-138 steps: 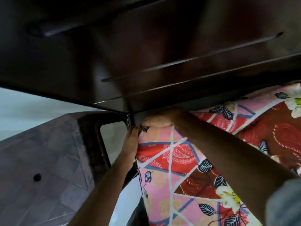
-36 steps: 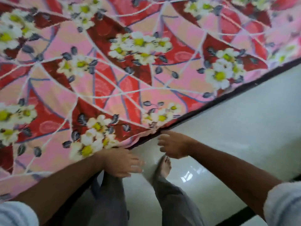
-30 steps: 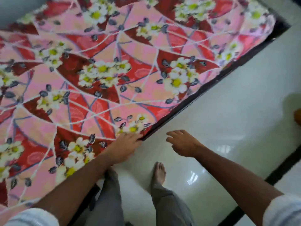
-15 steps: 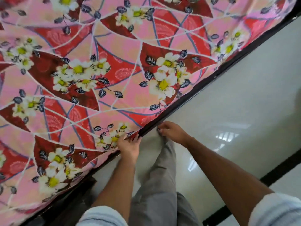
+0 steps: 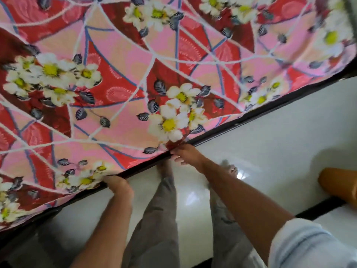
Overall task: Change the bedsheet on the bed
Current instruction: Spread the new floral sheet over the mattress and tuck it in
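Presently: Side Edge Being Tucked — Floral Bedsheet, One Item

Item: bedsheet point(image 5: 123, 78), pink and red ground, white flowers with yellow centres, dark leaves, white and blue curved lines. Location: spread flat over the bed, covering the whole visible top, its long edge lying along the dark bed frame point(image 5: 274, 108) that runs diagonally across the view.

Handling: left hand point(image 5: 118, 185) at the sheet's edge low in the view, fingers curled under the hem — whether they pinch cloth or only push it is not clear through the blur. Right hand point(image 5: 185, 153) further along the same edge, fingertips down in the seam between sheet and frame, apparently pressing cloth in; grip not fully legible.

Step in hand, as judged: tucking the side hem between mattress and frame. To do it well, draw the cloth taut toward the frame before pushing it down, work along the edge in short overlapping stretches, and keep the flat of the fingers — not the tips alone — behind the fold so that it seats evenly. A slack pull would likely leave ripples across the top.

Surroundings: person's grey trouser legs point(image 5: 160, 219) standing on a glossy pale floor point(image 5: 280, 151); light rolled sleeve point(image 5: 309, 246) on the right arm; an orange-brown object point(image 5: 338, 185) at the right margin, unidentified.

Markings: no brand, label or legible writing visible.
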